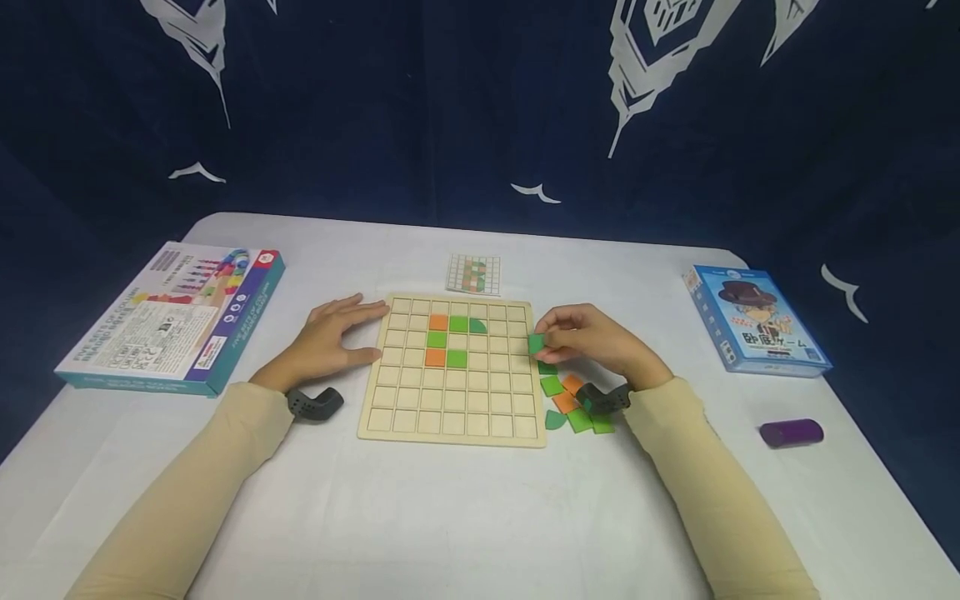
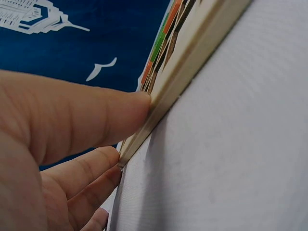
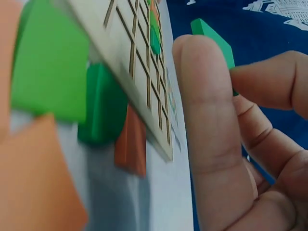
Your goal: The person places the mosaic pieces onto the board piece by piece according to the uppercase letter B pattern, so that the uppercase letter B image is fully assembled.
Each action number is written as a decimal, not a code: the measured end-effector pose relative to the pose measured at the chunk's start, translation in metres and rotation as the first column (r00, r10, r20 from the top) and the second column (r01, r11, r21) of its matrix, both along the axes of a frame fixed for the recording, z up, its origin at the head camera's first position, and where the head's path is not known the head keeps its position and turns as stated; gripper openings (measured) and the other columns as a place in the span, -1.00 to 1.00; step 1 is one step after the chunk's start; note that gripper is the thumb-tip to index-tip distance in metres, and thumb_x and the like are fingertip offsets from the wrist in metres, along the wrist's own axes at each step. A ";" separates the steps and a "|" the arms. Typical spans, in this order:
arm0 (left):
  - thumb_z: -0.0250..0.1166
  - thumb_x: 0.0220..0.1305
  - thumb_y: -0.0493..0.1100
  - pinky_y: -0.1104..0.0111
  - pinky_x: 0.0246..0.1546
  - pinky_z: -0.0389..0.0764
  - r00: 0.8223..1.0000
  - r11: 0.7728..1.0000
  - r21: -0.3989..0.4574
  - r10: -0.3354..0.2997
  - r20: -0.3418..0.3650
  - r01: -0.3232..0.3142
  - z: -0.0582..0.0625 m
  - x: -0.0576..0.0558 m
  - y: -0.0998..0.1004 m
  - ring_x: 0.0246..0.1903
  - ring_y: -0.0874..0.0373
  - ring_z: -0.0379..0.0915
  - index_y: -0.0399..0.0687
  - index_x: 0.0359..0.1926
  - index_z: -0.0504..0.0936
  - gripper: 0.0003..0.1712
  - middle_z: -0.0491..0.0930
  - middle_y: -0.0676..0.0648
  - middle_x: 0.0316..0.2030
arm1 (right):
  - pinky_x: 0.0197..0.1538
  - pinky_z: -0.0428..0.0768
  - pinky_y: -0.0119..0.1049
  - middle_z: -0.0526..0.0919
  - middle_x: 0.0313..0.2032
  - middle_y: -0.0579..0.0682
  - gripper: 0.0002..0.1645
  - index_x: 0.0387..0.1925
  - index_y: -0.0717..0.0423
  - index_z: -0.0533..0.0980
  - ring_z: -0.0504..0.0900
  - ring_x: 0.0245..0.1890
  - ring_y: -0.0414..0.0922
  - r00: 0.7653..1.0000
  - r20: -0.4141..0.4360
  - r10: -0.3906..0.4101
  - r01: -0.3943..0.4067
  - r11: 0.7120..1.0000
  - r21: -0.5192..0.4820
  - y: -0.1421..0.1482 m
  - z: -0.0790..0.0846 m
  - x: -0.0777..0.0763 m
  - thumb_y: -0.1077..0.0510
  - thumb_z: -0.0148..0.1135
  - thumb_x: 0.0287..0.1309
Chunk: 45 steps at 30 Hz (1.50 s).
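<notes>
You pinch a dark green piece (image 1: 536, 344) between the thumb and fingers of your right hand (image 1: 592, 340) at the right edge of the grid board (image 1: 453, 400), while your left hand (image 1: 324, 340) touches its left edge, thumb and fingers apart. Six set tiles (image 1: 437, 339) sit in the board's cells, loose tiles (image 1: 579, 419) lie by its right edge, and a printed card (image 1: 474, 275) lies just beyond its far edge

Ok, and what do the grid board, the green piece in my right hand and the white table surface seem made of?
Grid board: probably wood, matte, from its pale tan colour. Green piece: painted wood or plastic, smooth and evenly coloured; can't tell which. White table surface: likely cloth, matte, with fine weave-like texture.
</notes>
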<state>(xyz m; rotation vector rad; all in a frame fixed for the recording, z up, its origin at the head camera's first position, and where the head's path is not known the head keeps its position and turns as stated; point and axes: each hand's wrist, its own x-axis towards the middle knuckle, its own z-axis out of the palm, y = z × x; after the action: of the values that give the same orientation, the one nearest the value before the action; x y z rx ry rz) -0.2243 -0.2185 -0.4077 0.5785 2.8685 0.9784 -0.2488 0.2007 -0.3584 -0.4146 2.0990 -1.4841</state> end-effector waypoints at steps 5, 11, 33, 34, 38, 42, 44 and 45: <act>0.45 0.34 -0.07 -0.22 0.64 -0.26 1.000 1.000 -0.004 0.004 0.001 -0.004 0.001 0.001 0.000 0.67 -0.29 -0.09 -0.17 0.58 0.42 -0.15 0.33 -0.20 0.60 | -0.01 0.79 -0.32 0.73 -0.24 0.06 -0.73 0.06 0.55 0.50 0.82 -0.20 -0.19 0.999 0.042 0.019 -0.018 1.000 -0.017 -0.014 0.000 -0.002 0.42 0.08 0.44; 0.44 0.34 -0.07 -0.22 0.64 -0.27 1.000 1.000 -0.008 0.008 0.011 -0.008 0.002 0.002 0.001 0.68 -0.28 -0.10 -0.16 0.59 0.41 -0.15 0.33 -0.20 0.60 | -0.04 0.80 -0.33 0.71 -0.24 0.08 -0.74 0.07 0.54 0.48 0.84 -0.20 -0.17 0.996 0.089 0.022 -0.020 1.000 -0.023 -0.031 -0.002 -0.003 0.43 0.08 0.45; 0.43 0.35 -0.08 -0.23 0.64 -0.27 1.000 1.000 -0.010 -0.001 0.006 0.001 0.002 0.001 0.001 0.67 -0.29 -0.10 -0.15 0.59 0.41 -0.16 0.32 -0.21 0.60 | -0.31 0.77 -0.42 0.78 -0.44 0.01 -0.81 -0.05 0.49 0.65 0.76 -0.46 -0.23 0.999 0.020 0.051 -0.053 0.993 0.109 -0.069 -0.004 -0.003 0.39 0.27 0.42; 0.44 0.35 -0.08 -0.23 0.64 -0.27 1.000 1.000 -0.008 -0.001 0.006 0.001 0.002 0.001 0.001 0.67 -0.29 -0.10 -0.15 0.59 0.41 -0.16 0.32 -0.21 0.60 | -0.32 0.77 -0.42 0.78 -0.44 0.00 -0.82 -0.07 0.48 0.66 0.75 -0.47 -0.23 0.999 0.018 0.046 -0.048 0.992 0.118 -0.070 -0.004 -0.003 0.38 0.28 0.42; 0.44 0.35 -0.08 -0.23 0.64 -0.26 1.000 1.000 -0.008 0.002 0.008 -0.002 0.001 0.001 0.001 0.68 -0.28 -0.10 -0.15 0.59 0.42 -0.16 0.33 -0.20 0.60 | -0.35 0.75 -0.42 0.75 -0.48 -0.02 -0.86 -0.13 0.42 0.68 0.73 -0.49 -0.23 0.999 -0.005 0.034 -0.033 0.988 0.149 -0.073 -0.006 -0.002 0.35 0.34 0.41; 0.44 0.36 -0.07 -0.23 0.64 -0.26 1.000 1.000 -0.014 0.002 0.007 -0.001 0.002 0.000 0.001 0.68 -0.28 -0.10 -0.15 0.59 0.41 -0.16 0.33 -0.20 0.60 | -0.38 0.71 -0.44 0.72 -0.51 -0.03 -0.87 -0.16 0.39 0.69 0.68 -0.51 -0.22 0.999 -0.030 0.038 -0.032 0.986 0.163 -0.076 -0.006 0.000 0.32 0.36 0.41; 0.44 0.36 -0.07 -0.22 0.64 -0.26 1.000 1.000 -0.013 0.001 0.009 -0.001 0.003 0.001 0.001 0.68 -0.28 -0.10 -0.15 0.59 0.41 -0.16 0.33 -0.20 0.60 | -0.38 0.69 -0.44 0.70 -0.52 -0.03 -0.87 -0.17 0.39 0.69 0.66 -0.51 -0.22 0.998 -0.038 0.042 -0.035 0.986 0.164 -0.077 -0.005 0.000 0.33 0.36 0.41; 0.44 0.36 -0.07 -0.21 0.65 -0.27 1.000 1.000 -0.012 0.002 0.009 -0.002 0.003 0.001 0.001 0.68 -0.28 -0.10 -0.14 0.59 0.41 -0.16 0.32 -0.20 0.60 | -0.38 0.69 -0.44 0.70 -0.52 -0.04 -0.88 -0.17 0.39 0.69 0.66 -0.51 -0.22 0.998 -0.042 0.046 -0.038 0.986 0.164 -0.077 -0.005 0.000 0.33 0.35 0.41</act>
<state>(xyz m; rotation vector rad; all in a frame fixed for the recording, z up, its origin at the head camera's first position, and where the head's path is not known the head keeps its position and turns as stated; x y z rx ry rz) -0.2231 -0.2175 -0.4047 0.5686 2.8653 0.9610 -0.2486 0.1239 -0.3630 -0.4317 2.2141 -1.2787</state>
